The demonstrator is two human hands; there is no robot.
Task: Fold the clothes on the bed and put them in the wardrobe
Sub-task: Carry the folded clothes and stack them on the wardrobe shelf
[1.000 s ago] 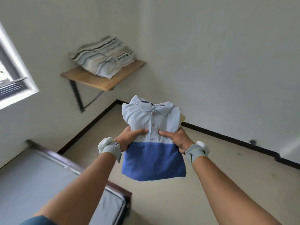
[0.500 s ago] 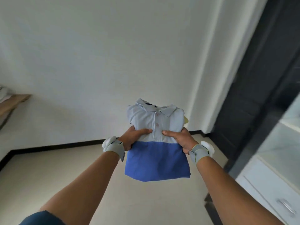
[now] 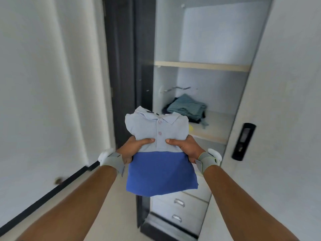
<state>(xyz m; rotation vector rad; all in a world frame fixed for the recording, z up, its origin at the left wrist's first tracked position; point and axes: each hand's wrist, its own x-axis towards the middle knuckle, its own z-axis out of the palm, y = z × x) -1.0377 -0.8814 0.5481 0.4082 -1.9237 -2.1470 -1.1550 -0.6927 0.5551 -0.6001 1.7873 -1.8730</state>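
Now I face the wardrobe (image 3: 217, 66), its door open, with the shirt (image 3: 159, 150) folded and carried flat in front of me, well short of the shelf (image 3: 213, 129). So the folding of this piece looks finished; what is left, as I judge it, is to reach forward and set it down inside. Whether more clothes wait on the bed I cannot tell, since the bed is out of view.

On that shelf a pile (image 3: 187, 108) of folded teal and dark cloth already lies toward the back left, one loose corner hanging toward the front. Bare shelf shows to the right of it and along the front edge, so I reckon the shirt can go beside the pile or on top. A higher shelf (image 3: 203, 66) sits above, and two drawers (image 3: 178, 209) below, both closed.

Nothing stands between the shirt and the opening. The dark door frame (image 3: 121, 66) rises just to the left, and a white panel with a black handle (image 3: 243, 141) flanks the right side.

My left hand (image 3: 133, 148) and right hand (image 3: 184, 146) each grip a side of the shirt at its middle, thumbs pressed on top near the buttons, fingers curled underneath out of sight. Something small and yellow (image 3: 190, 127) peeks from behind the shirt's right edge; I cannot make out what it is.
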